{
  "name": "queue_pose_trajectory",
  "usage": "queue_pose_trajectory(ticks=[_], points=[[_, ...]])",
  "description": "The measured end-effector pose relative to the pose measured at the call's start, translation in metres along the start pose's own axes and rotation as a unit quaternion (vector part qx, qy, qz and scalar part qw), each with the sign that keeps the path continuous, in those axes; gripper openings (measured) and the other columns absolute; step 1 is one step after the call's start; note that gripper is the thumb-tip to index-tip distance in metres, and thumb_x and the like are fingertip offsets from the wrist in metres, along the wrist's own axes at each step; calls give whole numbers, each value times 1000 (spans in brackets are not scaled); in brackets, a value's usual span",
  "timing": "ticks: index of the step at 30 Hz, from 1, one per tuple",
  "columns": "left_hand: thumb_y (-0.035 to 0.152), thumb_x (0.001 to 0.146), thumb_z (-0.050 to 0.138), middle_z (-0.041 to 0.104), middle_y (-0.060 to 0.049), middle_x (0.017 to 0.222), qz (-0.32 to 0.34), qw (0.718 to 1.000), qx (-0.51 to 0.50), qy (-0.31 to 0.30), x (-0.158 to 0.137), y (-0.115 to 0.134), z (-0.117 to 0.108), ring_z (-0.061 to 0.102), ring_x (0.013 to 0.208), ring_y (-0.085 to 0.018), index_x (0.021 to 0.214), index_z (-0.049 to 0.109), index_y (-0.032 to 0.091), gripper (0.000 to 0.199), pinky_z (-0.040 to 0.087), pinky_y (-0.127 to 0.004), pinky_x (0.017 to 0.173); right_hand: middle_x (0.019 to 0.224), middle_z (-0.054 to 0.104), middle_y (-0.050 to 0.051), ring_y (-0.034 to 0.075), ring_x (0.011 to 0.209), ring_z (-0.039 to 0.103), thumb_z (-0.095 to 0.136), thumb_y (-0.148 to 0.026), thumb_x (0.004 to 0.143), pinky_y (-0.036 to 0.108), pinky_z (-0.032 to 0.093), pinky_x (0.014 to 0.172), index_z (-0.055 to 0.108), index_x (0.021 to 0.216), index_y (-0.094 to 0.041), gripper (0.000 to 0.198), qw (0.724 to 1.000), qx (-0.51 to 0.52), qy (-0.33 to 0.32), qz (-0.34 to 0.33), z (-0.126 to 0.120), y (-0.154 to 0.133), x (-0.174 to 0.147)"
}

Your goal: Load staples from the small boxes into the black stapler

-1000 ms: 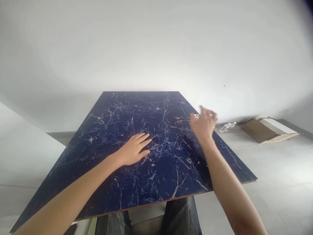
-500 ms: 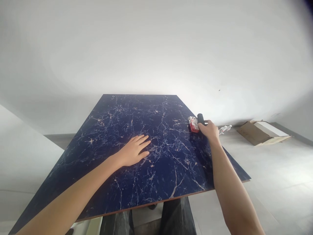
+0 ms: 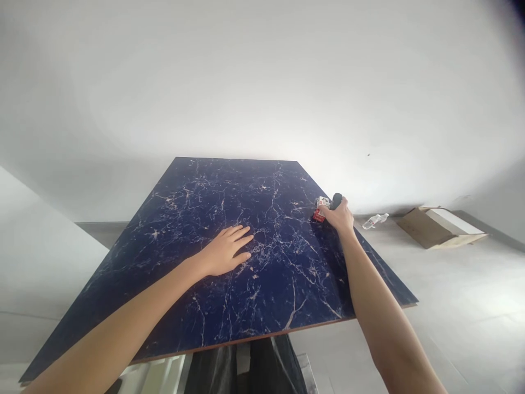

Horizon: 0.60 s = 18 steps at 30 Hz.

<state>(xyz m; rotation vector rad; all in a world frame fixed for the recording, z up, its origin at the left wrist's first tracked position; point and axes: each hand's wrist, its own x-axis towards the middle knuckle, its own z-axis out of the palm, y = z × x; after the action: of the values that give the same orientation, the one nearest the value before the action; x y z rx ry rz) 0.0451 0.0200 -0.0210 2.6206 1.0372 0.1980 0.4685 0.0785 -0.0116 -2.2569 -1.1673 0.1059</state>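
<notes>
My left hand point(image 3: 227, 251) lies flat on the blue marbled tabletop point(image 3: 192, 306), palm down with its fingers spread and nothing in it. Near the right edge of the table, my right hand point(image 3: 340, 216) is curled around a short black cylindrical object point(image 3: 337, 200), whose top shows between thumb and fingers. Its thumb reaches over the front of a small red and white box point(image 3: 319, 213) just left of the cylinder. The hand hides the cylinder's lower part. I cannot tell whether the box is gripped or only touched.
A white wall point(image 3: 246, 76) rises behind the table. To the right, a clear plastic bottle point(image 3: 372, 221) and an opened cardboard box point(image 3: 435, 230) lie on the pale tiled floor. My legs point(image 3: 246, 366) are under the table's front edge.
My right hand has shifted left, bringing its thumb from the black cylinder onto the red and white box. The box now sits slightly further left. My left hand has stayed in place.
</notes>
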Motion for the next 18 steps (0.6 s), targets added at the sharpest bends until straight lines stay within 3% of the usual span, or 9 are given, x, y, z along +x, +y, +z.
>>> queue_pose_trajectory(ticks=[6,9,13,18], points=[[65,103,27,18,1,170,-3,1000,2,-1,0,0,0,16,157,-33,160,30,35,65,16,-58,126,153,41,27,46,133,51,65,-76,71,56,43,106,14,162,-16,120,999,-36,19,-36,4,-7,-5],[65,103,27,19,1,169,-1,1000,1,1,0,0,1,16,157,-33,160,30,36,64,16,-58,125,157,31,25,46,124,57,66,-70,72,57,46,99,29,158,-24,104,996,-78,5,-52,6,-12,-10],[64,103,30,21,2,169,7,1000,3,15,0,-3,3,18,156,-32,159,31,36,63,17,-56,126,153,34,23,41,115,63,65,-56,77,53,48,97,44,150,-25,82,994,-94,-17,-44,5,-15,-7],[64,103,30,19,3,169,5,1000,1,12,0,-5,5,17,156,-32,160,29,38,63,17,-56,126,165,9,20,42,113,64,67,-57,77,54,46,97,52,146,-30,76,991,-110,-54,-60,0,-16,1]])
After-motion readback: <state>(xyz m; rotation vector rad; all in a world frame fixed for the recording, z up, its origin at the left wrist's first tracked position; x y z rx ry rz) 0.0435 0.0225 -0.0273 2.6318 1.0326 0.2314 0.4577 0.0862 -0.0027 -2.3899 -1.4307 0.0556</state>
